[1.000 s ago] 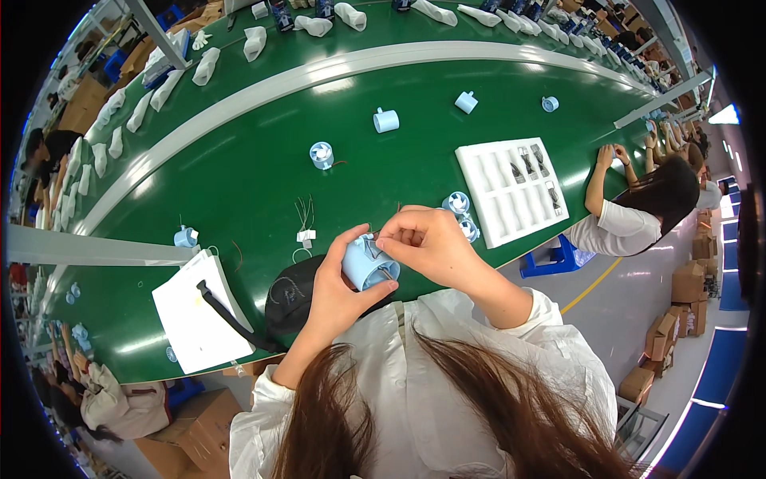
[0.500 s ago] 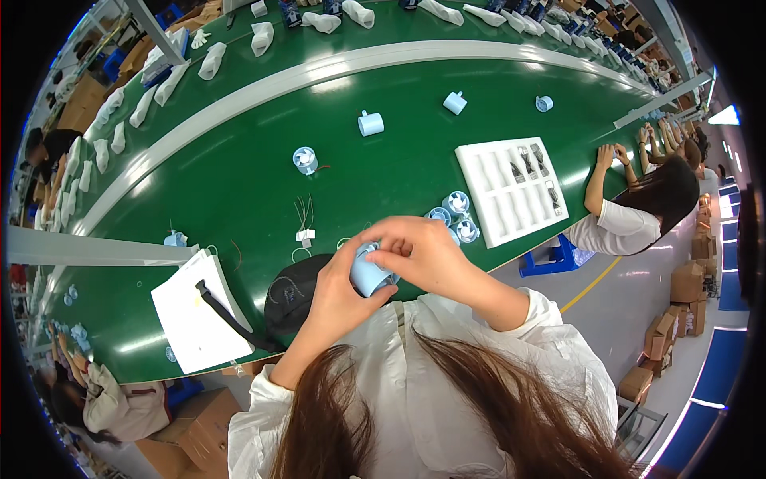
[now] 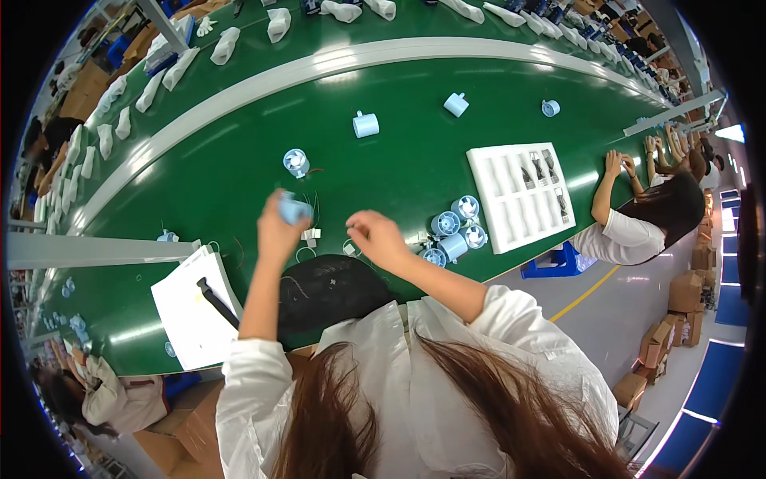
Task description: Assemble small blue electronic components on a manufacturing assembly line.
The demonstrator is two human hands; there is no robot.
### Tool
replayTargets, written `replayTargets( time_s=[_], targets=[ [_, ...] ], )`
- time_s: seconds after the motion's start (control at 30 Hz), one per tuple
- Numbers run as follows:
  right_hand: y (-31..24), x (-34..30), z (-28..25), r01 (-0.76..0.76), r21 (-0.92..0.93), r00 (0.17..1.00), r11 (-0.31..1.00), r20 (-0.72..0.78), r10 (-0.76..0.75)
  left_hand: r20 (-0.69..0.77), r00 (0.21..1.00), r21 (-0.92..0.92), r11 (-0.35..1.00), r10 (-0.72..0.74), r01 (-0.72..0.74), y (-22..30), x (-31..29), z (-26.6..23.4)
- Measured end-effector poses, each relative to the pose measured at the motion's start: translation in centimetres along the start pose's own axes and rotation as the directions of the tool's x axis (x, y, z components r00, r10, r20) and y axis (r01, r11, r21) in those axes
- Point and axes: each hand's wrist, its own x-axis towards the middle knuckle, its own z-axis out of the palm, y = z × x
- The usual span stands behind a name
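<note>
My left hand (image 3: 276,231) is raised over the green table, closed round a light-blue plastic fan housing (image 3: 294,209) that is slightly blurred. To its right my right hand (image 3: 380,241) is held apart with fingers loosely bent, a gap between thumb and forefinger, and nothing visible in it. Below and between the hands lie thin wires with white connectors (image 3: 311,235). Just beyond the left hand, a light-blue fan (image 3: 296,163) with white blades stands with a red wire beside it. Several similar fans (image 3: 466,208) cluster right of my right hand.
A white foam tray (image 3: 507,199) with dark cables in some slots lies to the right. Light-blue housings (image 3: 365,124) stand farther back. Near the front edge are a black cloth item (image 3: 331,297) and white papers (image 3: 191,311) under a black strap. A grey post (image 3: 104,249) juts in at left.
My hands were together round the housing near my chest. They have parted: the left has carried it forward and left, and the right has let go. The black cloth item is more exposed.
</note>
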Motion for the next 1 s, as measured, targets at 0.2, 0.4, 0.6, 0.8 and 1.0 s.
replayTargets(
  time_s=[0.2,0.4,0.6,0.8,1.0],
  targets=[
    [5.3,2.2,8.4,-0.115,-0.372,0.941,0.921,0.257,0.221,-0.348,0.931,0.553,0.778,-0.111,0.299,-8.0,6.6,-1.4],
    [4.7,3.6,10.6,-0.147,-0.406,0.963,0.902,0.147,0.224,0.124,0.928,0.639,0.687,0.352,-0.346,-7.6,11.5,2.0],
    [6.8,3.6,10.5,-0.192,-0.322,0.971,0.927,0.072,0.227,0.526,0.847,0.527,0.754,0.073,-0.392,-6.9,14.2,2.9],
    [8.2,4.4,9.0,-0.304,0.154,0.930,0.940,0.262,0.258,0.168,0.973,-0.223,0.955,-0.161,0.196,-8.7,11.3,3.7],
    [7.3,5.2,5.1,-0.528,0.331,0.840,0.782,0.342,0.422,0.346,0.876,-0.864,0.250,-0.337,0.437,-6.4,6.0,1.2]
  ],
)
